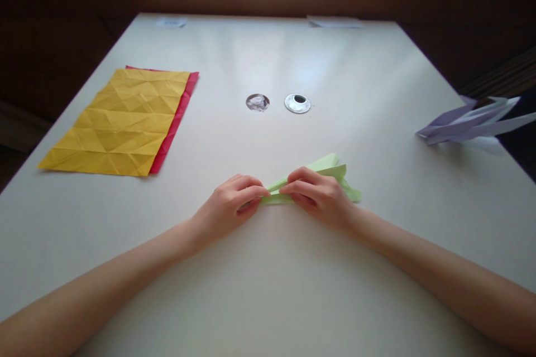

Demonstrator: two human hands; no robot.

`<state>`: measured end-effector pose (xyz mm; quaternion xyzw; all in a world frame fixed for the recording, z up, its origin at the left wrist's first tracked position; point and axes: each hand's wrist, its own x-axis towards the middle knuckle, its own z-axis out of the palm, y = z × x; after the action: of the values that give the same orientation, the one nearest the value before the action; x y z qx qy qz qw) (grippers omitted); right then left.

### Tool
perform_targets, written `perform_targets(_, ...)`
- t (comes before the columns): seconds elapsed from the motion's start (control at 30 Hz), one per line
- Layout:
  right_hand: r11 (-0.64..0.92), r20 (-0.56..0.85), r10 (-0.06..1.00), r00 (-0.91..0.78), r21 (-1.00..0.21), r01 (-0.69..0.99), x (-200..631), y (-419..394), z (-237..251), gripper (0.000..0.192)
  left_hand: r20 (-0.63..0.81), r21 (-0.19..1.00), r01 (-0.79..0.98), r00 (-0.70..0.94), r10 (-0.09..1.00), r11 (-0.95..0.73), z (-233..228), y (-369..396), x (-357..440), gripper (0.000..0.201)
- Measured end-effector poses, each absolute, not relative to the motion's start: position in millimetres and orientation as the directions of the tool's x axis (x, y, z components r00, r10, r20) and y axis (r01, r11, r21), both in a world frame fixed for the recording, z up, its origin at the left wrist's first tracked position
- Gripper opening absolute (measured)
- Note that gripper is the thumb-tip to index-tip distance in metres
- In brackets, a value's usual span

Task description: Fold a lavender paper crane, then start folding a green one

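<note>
A folded light green paper model (325, 169) lies low on the white table (268, 290), near the middle. My left hand (228, 206) pinches its near left tip between thumb and fingers. My right hand (320, 196) grips the same paper just to the right, covering part of it. The two hands almost touch at the fingertips. The model's far end points up and to the right.
A creased yellow sheet (121, 122) lies on a red sheet (178, 117) at the left. A folded lilac paper model (469, 122) sits at the right edge. Two round metal grommets (297, 103) are set in the table's centre. Small items stand on the far ledge.
</note>
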<state>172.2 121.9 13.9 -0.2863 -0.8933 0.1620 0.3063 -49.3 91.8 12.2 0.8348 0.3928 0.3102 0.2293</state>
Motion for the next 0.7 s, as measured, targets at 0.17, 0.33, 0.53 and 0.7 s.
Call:
perform_targets(0.17, 0.734, 0.445, 0.671, -0.593, -0.513, 0.445, 171.6, 121.5, 13.4, 0.018, 0.328, 0.639, 0.532, 0.465, 0.822, -0.556, 12.3, 91.9, -51.3, 0.014)
perform_targets(0.33, 0.711, 0.461, 0.700, -0.546, -0.526, 0.467, 170.4, 121.1, 14.2, 0.019, 0.363, 0.591, 0.562, 0.455, 0.813, -0.579, 13.1, 94.4, -53.1, 0.014)
perform_targets(0.53, 0.727, 0.452, 0.681, -0.576, -0.516, 0.454, 171.8, 122.1, 14.4, 0.014, 0.373, 0.576, 0.575, 0.447, 0.813, -0.581, 13.0, 93.8, -52.1, 0.015)
perform_targets(0.7, 0.728, 0.460, 0.682, -0.569, -0.510, 0.459, 172.1, 121.7, 13.2, 0.016, 0.351, 0.600, 0.576, 0.435, 0.829, -0.555, 13.8, 94.8, -52.1, 0.018)
